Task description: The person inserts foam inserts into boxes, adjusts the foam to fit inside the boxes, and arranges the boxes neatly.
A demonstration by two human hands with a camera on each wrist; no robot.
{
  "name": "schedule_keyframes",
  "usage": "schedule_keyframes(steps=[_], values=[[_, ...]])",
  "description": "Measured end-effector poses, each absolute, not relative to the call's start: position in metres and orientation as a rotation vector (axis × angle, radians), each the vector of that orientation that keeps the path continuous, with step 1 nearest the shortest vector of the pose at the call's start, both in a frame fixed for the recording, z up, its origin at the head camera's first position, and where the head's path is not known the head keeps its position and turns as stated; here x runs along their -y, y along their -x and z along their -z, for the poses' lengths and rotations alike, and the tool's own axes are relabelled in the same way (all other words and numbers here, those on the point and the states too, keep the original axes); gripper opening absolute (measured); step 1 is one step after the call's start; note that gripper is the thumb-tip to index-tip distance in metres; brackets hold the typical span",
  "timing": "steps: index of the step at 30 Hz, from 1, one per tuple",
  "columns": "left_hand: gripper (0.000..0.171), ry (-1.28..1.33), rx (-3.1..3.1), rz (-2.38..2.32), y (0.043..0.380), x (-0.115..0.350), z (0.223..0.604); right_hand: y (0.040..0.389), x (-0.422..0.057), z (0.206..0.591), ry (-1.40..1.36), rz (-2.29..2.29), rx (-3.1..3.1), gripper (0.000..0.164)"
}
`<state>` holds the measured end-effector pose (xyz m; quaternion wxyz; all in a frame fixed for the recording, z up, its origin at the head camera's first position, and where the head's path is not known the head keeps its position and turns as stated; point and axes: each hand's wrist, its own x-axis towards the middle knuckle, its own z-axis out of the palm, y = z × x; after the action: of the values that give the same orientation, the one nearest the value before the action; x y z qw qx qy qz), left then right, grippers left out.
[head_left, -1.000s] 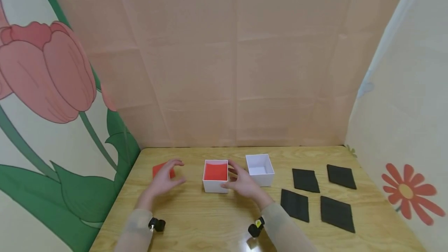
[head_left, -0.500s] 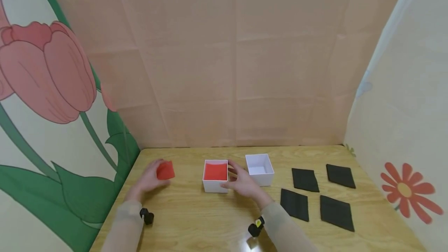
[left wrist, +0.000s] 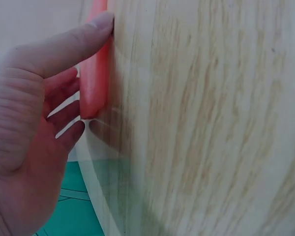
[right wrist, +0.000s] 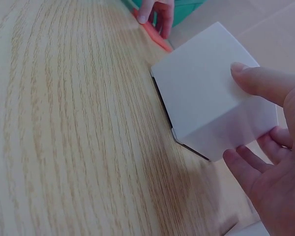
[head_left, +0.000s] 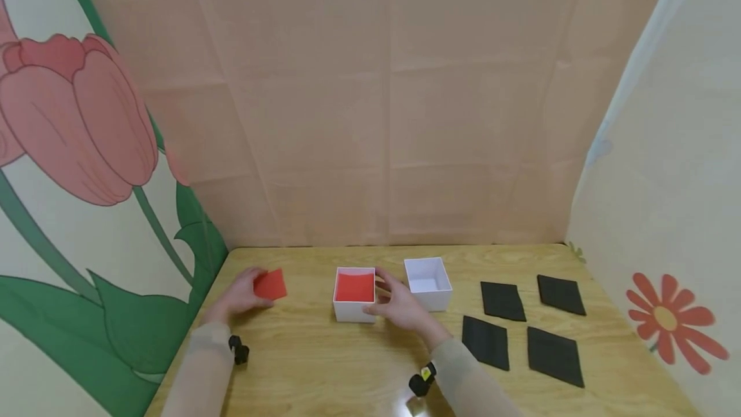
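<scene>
Near the table's left side, my left hand (head_left: 242, 292) holds a small square of red folded cloth (head_left: 271, 284). In the left wrist view the thumb lies over the near face of the red cloth (left wrist: 94, 91), with the fingers behind it. My right hand (head_left: 403, 306) grips the right side of a white open-topped box (head_left: 354, 312) in the middle. More red material (head_left: 356, 287) fills that box near its rim. Seen from the right wrist, the thumb presses one face of the white box (right wrist: 201, 83) while fingertips touch an adjoining side.
Just right of the held box stands a second white box (head_left: 437, 301), with nothing seen inside. Several black squares (head_left: 486, 343) lie flat on the right part of the wooden table (head_left: 324, 372). A tan cloth backdrop (head_left: 312, 114) hangs behind.
My left hand has moved left onto the red cloth and taken hold of it, and the cloth now sits slightly tilted. The right hand stays on the box.
</scene>
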<state>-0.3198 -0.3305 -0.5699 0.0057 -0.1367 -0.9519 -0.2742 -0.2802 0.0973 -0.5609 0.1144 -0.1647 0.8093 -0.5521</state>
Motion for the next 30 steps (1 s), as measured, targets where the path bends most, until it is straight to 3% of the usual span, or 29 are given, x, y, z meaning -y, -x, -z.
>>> schedule_keyframes(steps=[8, 17, 30], values=[[0.087, 0.447, 2.994, 0.790, 0.323, 0.331, 0.568, 0.280, -0.096, 0.560, 0.476, 1.608, -2.395, 0.104], [0.095, 0.279, 3.075, 0.805, 0.317, 0.325, 0.566, 0.279, -0.096, 0.561, 0.480, 1.614, -2.386, 0.103], [0.089, 0.206, 3.120, 0.740, 0.315, 0.318, 0.560, 0.280, -0.096, 0.561, 0.481, 1.625, -2.384, 0.102]])
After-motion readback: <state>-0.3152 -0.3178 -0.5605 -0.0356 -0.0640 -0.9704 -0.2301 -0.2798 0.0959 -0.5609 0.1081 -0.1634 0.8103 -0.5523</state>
